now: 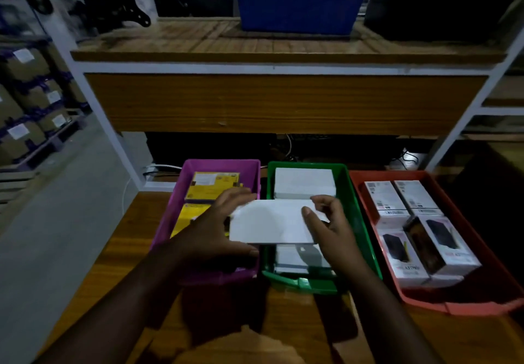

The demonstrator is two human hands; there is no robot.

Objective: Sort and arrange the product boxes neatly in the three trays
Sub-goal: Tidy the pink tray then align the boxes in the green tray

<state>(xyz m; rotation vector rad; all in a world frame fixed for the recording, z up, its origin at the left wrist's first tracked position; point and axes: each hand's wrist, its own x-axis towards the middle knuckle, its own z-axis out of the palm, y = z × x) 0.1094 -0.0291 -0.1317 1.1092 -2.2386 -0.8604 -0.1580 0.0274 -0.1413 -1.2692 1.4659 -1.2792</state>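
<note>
Both hands grip a flat white rectangular box, the left hand clasping its left edge and the right hand pinching its right end, holding it above the green plastic tray. On the wooden table stand three trays side by side: the red plastic tray with pink and white boxes, the green one with white boxes, and the purple plastic tray with yellow boxes.

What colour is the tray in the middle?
Green. The middle tray shows best in the head view, between a purple one and a red one.
</note>
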